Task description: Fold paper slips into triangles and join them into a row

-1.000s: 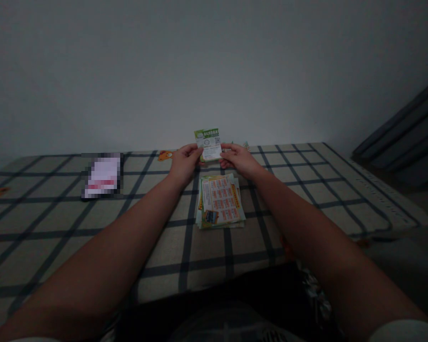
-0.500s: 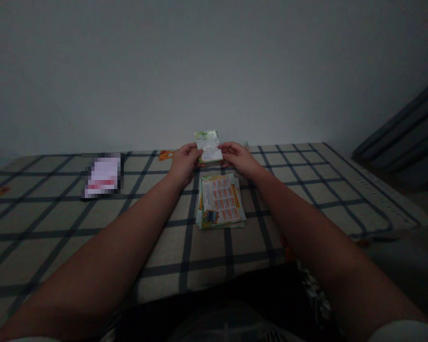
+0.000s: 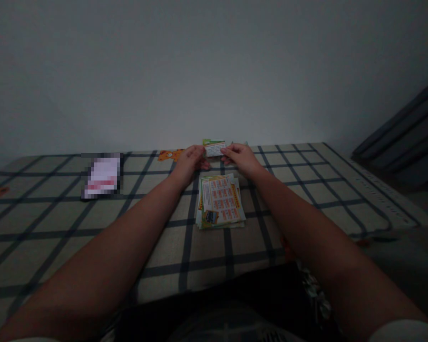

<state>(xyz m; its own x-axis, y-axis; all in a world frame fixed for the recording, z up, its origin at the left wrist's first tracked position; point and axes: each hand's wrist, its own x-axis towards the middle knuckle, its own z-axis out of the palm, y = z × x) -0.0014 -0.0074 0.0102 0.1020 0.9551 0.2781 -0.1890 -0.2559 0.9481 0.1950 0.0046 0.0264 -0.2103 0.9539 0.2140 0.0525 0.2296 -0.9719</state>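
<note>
Near the table's far edge, my left hand (image 3: 190, 161) has its fingers closed at the left edge of a small printed paper ticket (image 3: 214, 149). On the opposite edge, my right hand (image 3: 238, 156) pinches the same ticket between thumb and fingers. The ticket is white with lines of dark text and a green strip at its top. Closer to me lies a loose stack of printed paper tickets (image 3: 221, 202); the top one carries rows of orange print and a small dark picture at its lower left corner.
A phone-like object (image 3: 103, 173), blurred by pixels, lies on the left of the table. The checked tablecloth (image 3: 157, 256) has bear prints (image 3: 169, 155). A plain wall (image 3: 214, 71) stands right behind the table, and a dark striped curtain-like cloth (image 3: 403, 137) hangs at right.
The ticket between my hands has tipped and now shows a shorter face with dark text, slightly further right. My left hand has shifted a little right. The stack has stayed put.
</note>
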